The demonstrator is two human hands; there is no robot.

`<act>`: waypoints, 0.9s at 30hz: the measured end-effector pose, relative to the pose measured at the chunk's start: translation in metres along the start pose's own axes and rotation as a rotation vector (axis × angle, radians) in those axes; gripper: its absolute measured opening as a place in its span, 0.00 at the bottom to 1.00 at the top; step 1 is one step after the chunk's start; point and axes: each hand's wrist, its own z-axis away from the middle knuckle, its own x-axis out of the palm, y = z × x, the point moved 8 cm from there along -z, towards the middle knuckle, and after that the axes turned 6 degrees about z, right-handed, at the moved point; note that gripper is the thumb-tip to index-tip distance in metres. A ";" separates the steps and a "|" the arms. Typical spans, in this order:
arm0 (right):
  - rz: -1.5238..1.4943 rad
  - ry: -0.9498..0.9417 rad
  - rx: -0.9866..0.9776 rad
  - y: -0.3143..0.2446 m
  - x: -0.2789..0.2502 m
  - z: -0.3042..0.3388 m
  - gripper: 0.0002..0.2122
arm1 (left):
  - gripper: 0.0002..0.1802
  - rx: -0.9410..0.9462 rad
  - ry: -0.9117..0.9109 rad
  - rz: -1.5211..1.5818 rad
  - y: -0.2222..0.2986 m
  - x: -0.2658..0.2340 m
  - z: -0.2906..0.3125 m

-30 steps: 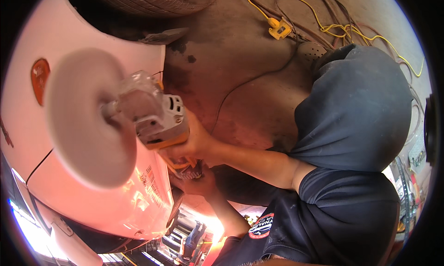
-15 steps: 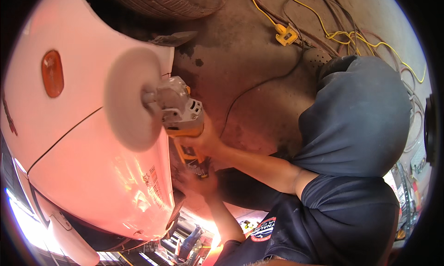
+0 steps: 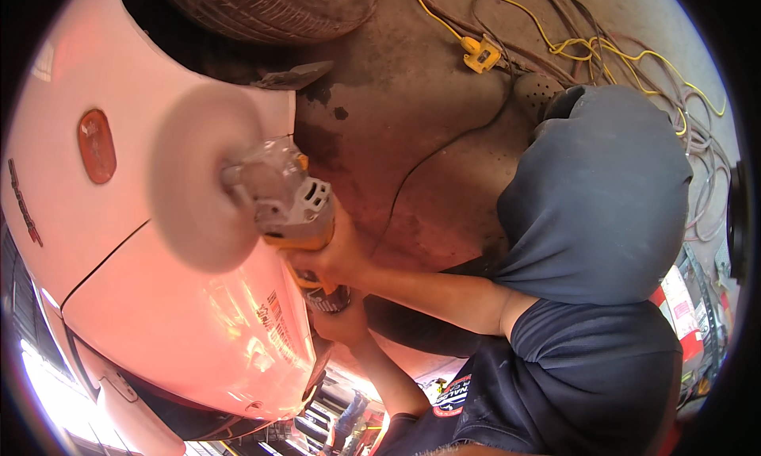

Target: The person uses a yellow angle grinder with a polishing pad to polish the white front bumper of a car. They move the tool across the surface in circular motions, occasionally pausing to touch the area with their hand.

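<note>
A yellow and grey rotary polisher [image 3: 297, 210] is held in both my hands. My right hand [image 3: 333, 254] wraps round its yellow body just behind the grey gear head. Lower in the view, my left hand [image 3: 341, 321] grips the dark rear end of the handle; its fingers are partly hidden. The polisher's large round pad [image 3: 202, 178] is smeared by motion and lies over a light, pink-lit car body panel [image 3: 182, 297], across the dark seam. Whether the pad touches the panel all over cannot be made out.
An orange side marker [image 3: 97, 147] sits on the panel left of the pad. A tire [image 3: 277, 8] stands at the top. Yellow and dark cords [image 3: 590, 47] run over the floor with a yellow outlet box [image 3: 481, 54]. My bent knee [image 3: 602, 194] takes up the right side.
The polisher and both hands have moved left across the panel, toward the orange marker. My view has shifted slightly. Both hands keep their hold, and the pad is blurred in both frames.
</note>
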 end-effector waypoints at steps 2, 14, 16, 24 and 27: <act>0.027 0.023 -0.016 0.014 -0.016 -0.007 0.38 | 0.33 -0.100 -0.029 0.012 -0.001 0.010 0.005; 0.092 -0.010 -0.101 -0.026 0.021 -0.008 0.39 | 0.30 -0.071 0.071 0.333 -0.016 0.005 -0.018; 0.082 -0.074 -0.158 -0.043 0.036 -0.007 0.40 | 0.28 -0.062 0.079 0.391 -0.008 -0.006 -0.026; 0.127 0.034 -0.110 0.011 -0.001 -0.011 0.39 | 0.29 -0.026 -0.078 0.116 -0.023 0.020 -0.024; 0.054 0.114 0.114 0.060 -0.037 -0.015 0.40 | 0.30 -0.038 -0.131 0.136 -0.031 0.040 0.000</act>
